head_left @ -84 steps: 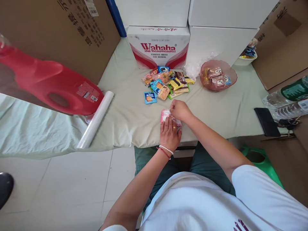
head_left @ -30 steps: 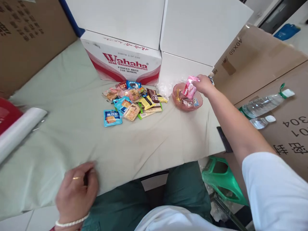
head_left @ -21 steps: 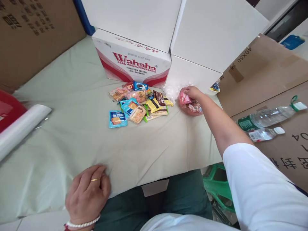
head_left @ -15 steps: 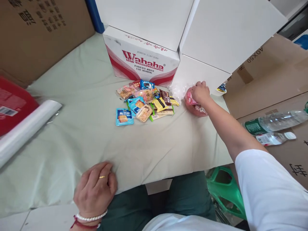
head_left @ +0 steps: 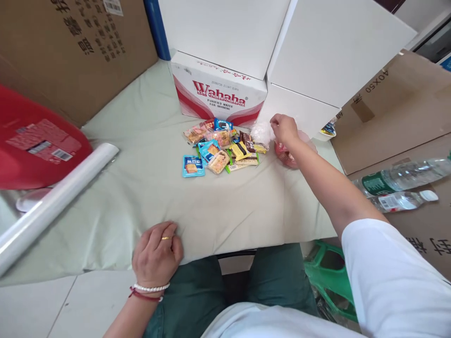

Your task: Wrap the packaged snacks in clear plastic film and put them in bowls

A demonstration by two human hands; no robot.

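My left hand (head_left: 157,253) rests at the near edge of the cloth-covered table, its fingers curled in with no object showing in them. My right hand (head_left: 284,129) reaches to the back right, thumb and fingers pinched together; whatever may be between the fingertips is too small to make out. Under and behind it sits a see-through pink container or bag (head_left: 287,156) with reddish contents, partly hidden by hand and forearm. Just left of those fingers lies a crumpled clear plastic bag (head_left: 261,134). A pile of small wrapped snacks (head_left: 219,161) spreads beside it, with a blue packet (head_left: 193,166) nearest me.
Behind the snacks stands a Wahaha water box (head_left: 218,96) against white boxes (head_left: 306,47). On the left are a red container (head_left: 38,141) and a white plastic roll (head_left: 59,202). Bottles (head_left: 405,202) lie right, above a green stool (head_left: 331,277).
My right hand has lifted slightly from the pink container, fingertips shifting left toward the clear bag. My left hand stays curled at the table edge. The camera view has shifted.
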